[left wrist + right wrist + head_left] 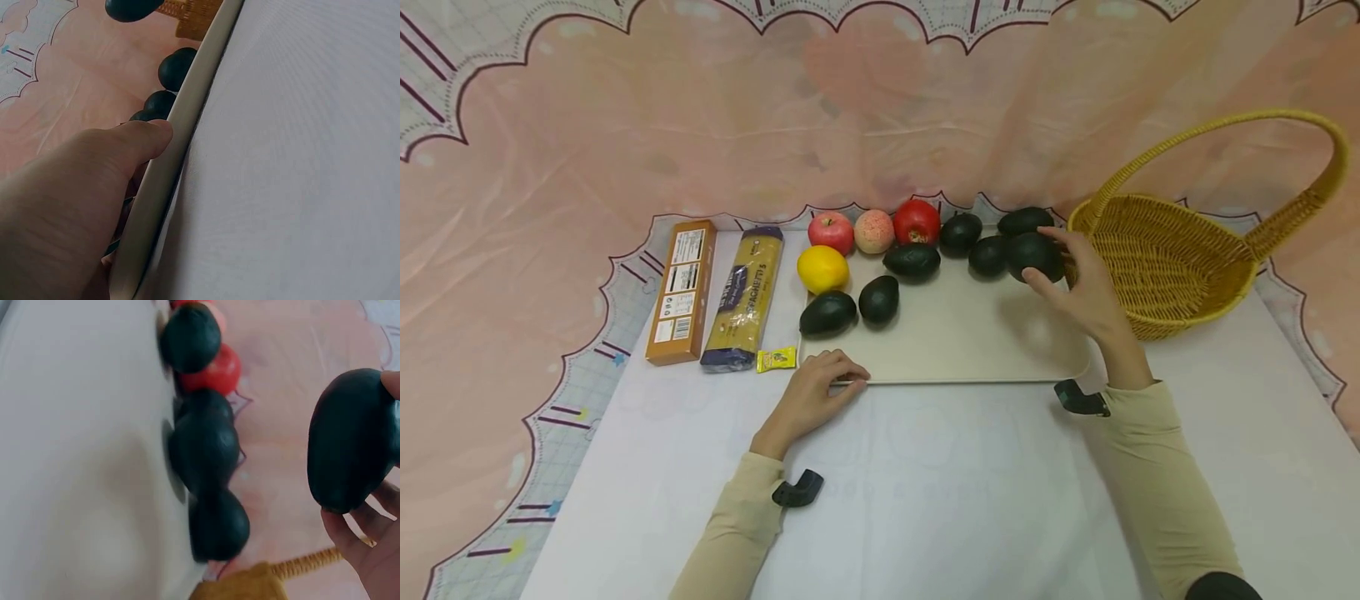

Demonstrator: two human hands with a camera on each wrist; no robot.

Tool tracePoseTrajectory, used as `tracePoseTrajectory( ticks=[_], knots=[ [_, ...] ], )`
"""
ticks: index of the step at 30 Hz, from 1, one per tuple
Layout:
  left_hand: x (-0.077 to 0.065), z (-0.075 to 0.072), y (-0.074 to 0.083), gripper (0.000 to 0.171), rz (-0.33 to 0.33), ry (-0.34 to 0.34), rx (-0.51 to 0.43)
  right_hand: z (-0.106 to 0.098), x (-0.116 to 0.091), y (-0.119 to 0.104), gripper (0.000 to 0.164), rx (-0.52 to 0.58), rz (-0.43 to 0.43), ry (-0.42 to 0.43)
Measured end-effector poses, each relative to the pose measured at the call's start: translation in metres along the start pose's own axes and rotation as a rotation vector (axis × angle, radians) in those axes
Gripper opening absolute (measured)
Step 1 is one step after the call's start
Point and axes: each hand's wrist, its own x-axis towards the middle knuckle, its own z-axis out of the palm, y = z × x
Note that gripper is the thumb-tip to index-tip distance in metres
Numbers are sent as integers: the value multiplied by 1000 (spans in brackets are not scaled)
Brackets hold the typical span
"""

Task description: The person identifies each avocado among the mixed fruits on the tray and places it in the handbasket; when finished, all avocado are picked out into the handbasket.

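Observation:
My right hand (1086, 287) holds a dark green avocado (1033, 257) by its ends, thumb on one side and fingers on the other. In the right wrist view this avocado (350, 440) hangs above the tray, apart from the others. Several more dark avocados (912, 262) lie on the cream tray (955, 342), along its back and left. My left hand (816, 392) rests at the tray's near left edge. Its thumb (150, 137) lies on the rim in the left wrist view, where the other fingers are mostly hidden.
A yellow wicker basket (1172, 267) with a tall handle stands right of the tray. An apple (831, 232), a peach (874, 231), a red pomegranate-like fruit (917, 222) and a lemon (823, 269) sit at the tray's back left. Farther left lie a yellow sachet (777, 359), spaghetti (743, 300) and an orange-brown box (681, 292).

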Motion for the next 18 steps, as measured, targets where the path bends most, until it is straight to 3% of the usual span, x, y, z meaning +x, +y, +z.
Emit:
tracePoseTrajectory(
  ticks=[5,9,18],
  knots=[
    [0,0,1,10,-14,-6,4,-15,-8,-11,56,-14,-24,59],
    [0,0,0,10,-17,-5,11,-26,-11,5,57,-51,-32,96],
    [0,-1,0,10,-18,-10,6,-52,-22,30,56,-77,54,142]
  ],
)
